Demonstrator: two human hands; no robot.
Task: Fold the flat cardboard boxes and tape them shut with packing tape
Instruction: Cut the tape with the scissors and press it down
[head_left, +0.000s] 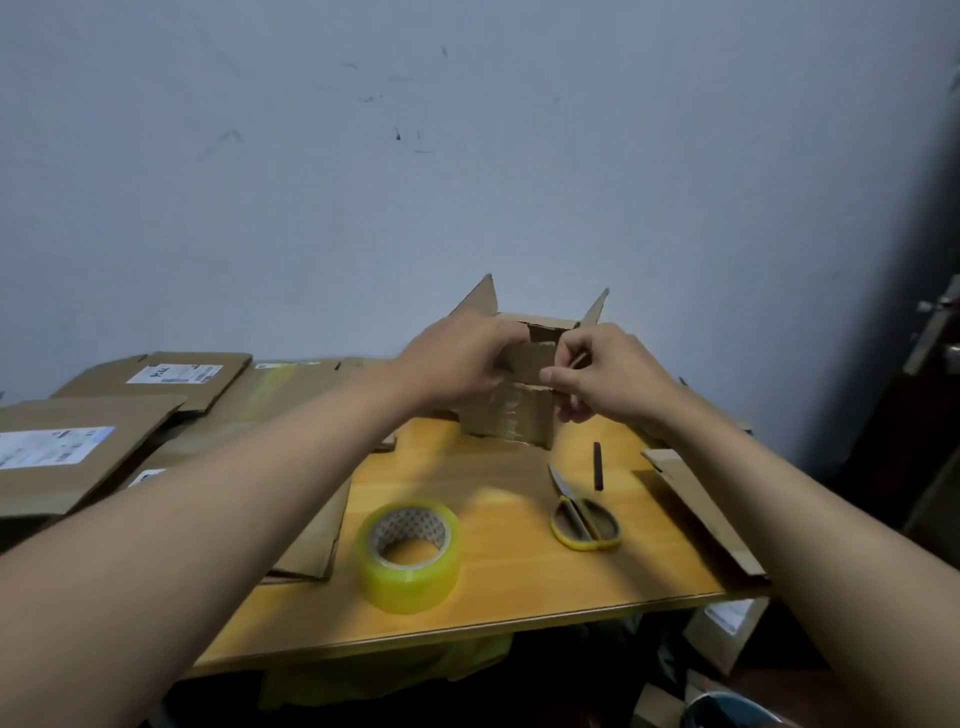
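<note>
A small brown cardboard box (511, 415) stands on the wooden table (519, 577) near the wall, with two flaps sticking up at its far side. My left hand (457, 361) grips the near flap from the left. My right hand (605, 371) pinches the same flap's right edge between thumb and forefinger. Old clear tape shines on the box's front face. A roll of yellowish packing tape (409, 553) lies flat on the table in front of the box.
Yellow-handled scissors (582, 514) and a dark pen (598, 466) lie right of the tape roll. Several flat cardboard boxes (88, 441) with shipping labels are stacked at the left. Another flat piece (701, 509) lies along the table's right edge. A door handle (935, 332) is at the far right.
</note>
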